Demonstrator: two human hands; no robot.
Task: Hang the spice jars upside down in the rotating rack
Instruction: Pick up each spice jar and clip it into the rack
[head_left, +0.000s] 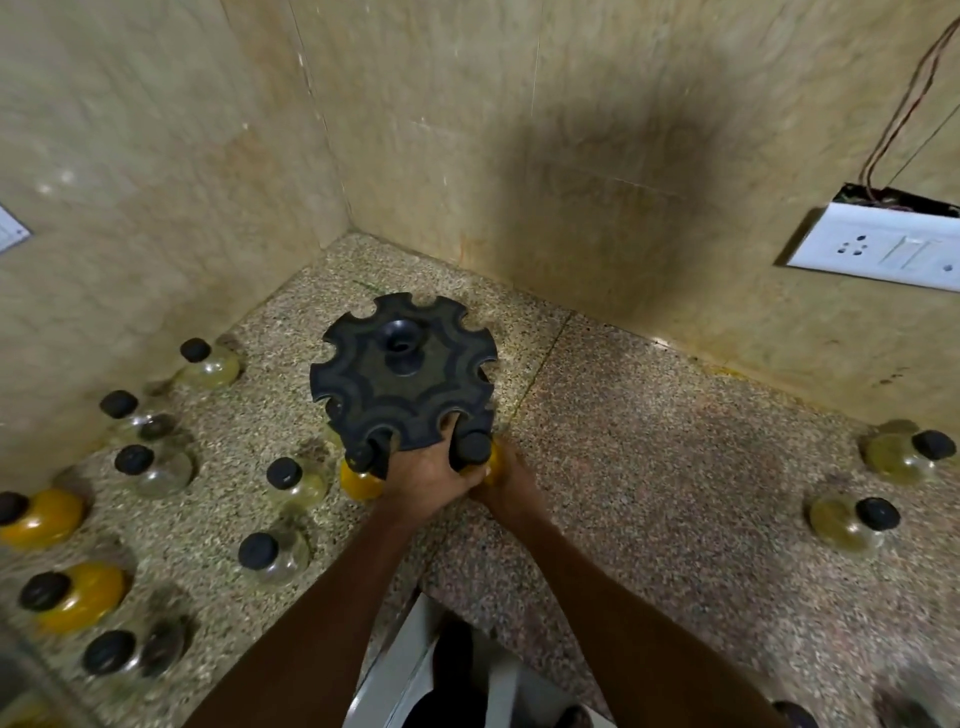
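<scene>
At rack (402, 376) front edge: left hand (423, 480) grips rim, right hand (506, 480) grasps yellow jar (491, 462), cap up. Risk: uninverted jar misses slot, drops.

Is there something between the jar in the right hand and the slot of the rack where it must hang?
Partly. The left hand grips the rack rim right beside the jar the right hand holds, crowding that slot. No other jar blocks it.
</scene>
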